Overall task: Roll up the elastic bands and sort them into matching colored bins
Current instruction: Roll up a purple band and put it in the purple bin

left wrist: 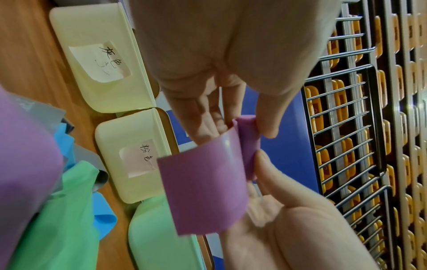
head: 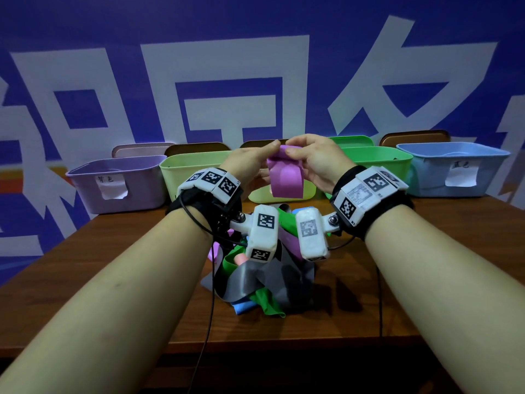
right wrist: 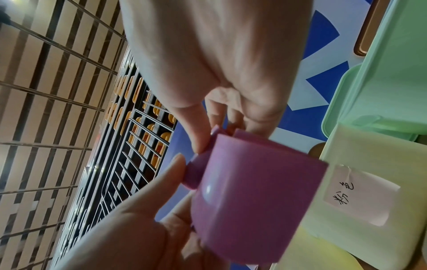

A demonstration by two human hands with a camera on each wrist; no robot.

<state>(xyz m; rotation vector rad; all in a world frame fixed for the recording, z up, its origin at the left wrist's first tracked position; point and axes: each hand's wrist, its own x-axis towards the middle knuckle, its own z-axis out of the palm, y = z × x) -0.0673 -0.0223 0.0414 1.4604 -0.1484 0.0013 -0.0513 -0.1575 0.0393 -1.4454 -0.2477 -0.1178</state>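
Note:
Both hands hold a pinkish-purple elastic band [head: 285, 177] up over the table, in front of the row of bins. My left hand [head: 273, 147] and right hand [head: 292, 149] each pinch its top edge between thumb and fingers. That top end is curled into a small roll [left wrist: 248, 144], and the flat tail [left wrist: 203, 191] hangs down. From the wrists, the left hand [left wrist: 240, 127] and the right hand [right wrist: 226, 135] both grip the band [right wrist: 254, 191]. A tangled pile of grey, green, blue and purple bands [head: 255, 280] lies on the table below my wrists.
Along the wall stand a purple bin [head: 119, 191], a pale green bin [head: 193, 169], a green bin [head: 377, 160] and a blue bin [head: 454, 177]. Two cream bins [left wrist: 110, 87] [left wrist: 138, 184] carry paper labels. Lids [head: 414, 137] lean on the wall. Bare wooden table [head: 99, 265] flanks the pile.

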